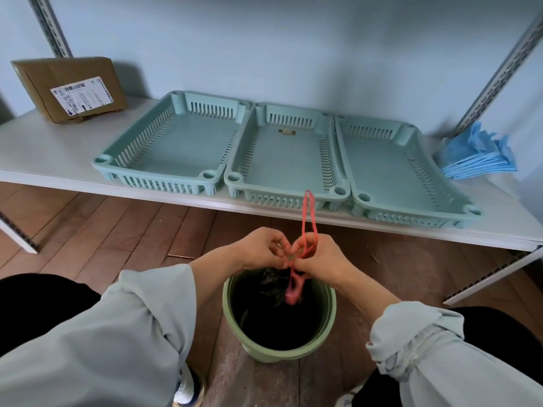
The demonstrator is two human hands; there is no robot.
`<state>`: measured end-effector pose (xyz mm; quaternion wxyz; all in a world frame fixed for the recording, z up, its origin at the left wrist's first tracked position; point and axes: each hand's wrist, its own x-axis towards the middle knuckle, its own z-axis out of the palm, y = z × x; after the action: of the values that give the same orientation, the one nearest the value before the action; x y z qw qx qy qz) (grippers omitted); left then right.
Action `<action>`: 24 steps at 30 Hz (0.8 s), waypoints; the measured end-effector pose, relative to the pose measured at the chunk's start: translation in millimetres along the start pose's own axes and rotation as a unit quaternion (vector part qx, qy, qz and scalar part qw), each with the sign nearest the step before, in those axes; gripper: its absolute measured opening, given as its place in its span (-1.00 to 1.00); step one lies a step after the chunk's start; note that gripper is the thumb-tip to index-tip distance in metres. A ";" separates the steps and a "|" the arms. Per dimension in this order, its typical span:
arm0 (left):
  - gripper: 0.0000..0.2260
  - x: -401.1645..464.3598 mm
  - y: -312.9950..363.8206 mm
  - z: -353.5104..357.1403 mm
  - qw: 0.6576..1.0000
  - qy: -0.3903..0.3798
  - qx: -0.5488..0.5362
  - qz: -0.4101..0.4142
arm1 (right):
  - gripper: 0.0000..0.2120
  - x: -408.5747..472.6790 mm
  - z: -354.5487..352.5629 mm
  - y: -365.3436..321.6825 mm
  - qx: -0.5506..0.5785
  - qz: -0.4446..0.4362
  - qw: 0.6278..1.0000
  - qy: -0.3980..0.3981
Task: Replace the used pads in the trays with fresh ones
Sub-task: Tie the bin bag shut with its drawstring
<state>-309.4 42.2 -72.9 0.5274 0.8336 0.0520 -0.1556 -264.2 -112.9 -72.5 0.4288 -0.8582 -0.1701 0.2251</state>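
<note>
Three trays sit side by side, touching, filling the middle of the shelf out to its front edge. Bare shelf lies between the left tray and the cardboard box at the back left corner. Blue pads crowd the right end. Both hands, left hand and right hand, pinch a red drawstring above the green bin, blocking its mouth.

Both arms wear loose, pale grey-green long sleeves, pushed up and bunched in folds at the forearms. Left hand and right hand are bare. Trousers are black. Shoes are light-coloured.
</note>
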 end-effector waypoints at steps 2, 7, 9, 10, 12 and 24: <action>-0.81 1.1 0.4 3.6 0.999 0.033 -0.011 0.004 | -0.83 0.9 5.3 1.5 -0.112 -0.051 0.991 0.061; -0.84 1.8 5.2 -2.5 0.997 0.056 -0.054 -0.010 | -0.71 -2.1 10.6 7.5 0.007 -0.112 0.985 0.128; -0.84 1.1 4.7 -4.8 0.997 0.042 -0.062 -0.031 | -0.75 -0.6 12.3 10.2 0.012 -0.107 0.984 0.144; -0.83 0.8 3.6 -5.3 0.996 0.041 -0.064 -0.037 | -0.78 -0.3 12.4 9.8 0.016 -0.096 0.985 0.143; -0.83 0.0 -0.2 -5.6 0.996 0.039 -0.072 -0.047 | -0.78 -0.2 12.6 8.8 0.063 -0.070 0.988 0.121; -0.91 -5.5 -6.4 -13.9 0.994 -0.038 -0.080 -0.061 | -0.82 -2.8 4.9 15.4 0.116 -0.066 0.990 0.052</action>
<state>-313.4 57.8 -71.2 0.5835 0.7776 0.0950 -0.2141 -267.7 -119.9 -87.0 0.5480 -0.7998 -0.1768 0.1696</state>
